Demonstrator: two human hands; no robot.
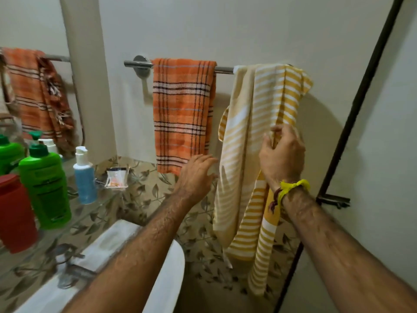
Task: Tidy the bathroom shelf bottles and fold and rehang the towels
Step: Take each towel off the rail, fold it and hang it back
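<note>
Two towels hang on the chrome wall rail (224, 70): one orange plaid cotton towel (182, 114) at its left end, one yellow-and-white striped towel (259, 141) bunched at its right end. My right hand (282, 154) pinches a fold of the striped one; my left hand (198, 175) reaches toward its left edge, fingers spread wide. Three bottles show on the glass shelf (67, 224): one green (45, 188), one red (15, 213), one small blue (84, 177).
</note>
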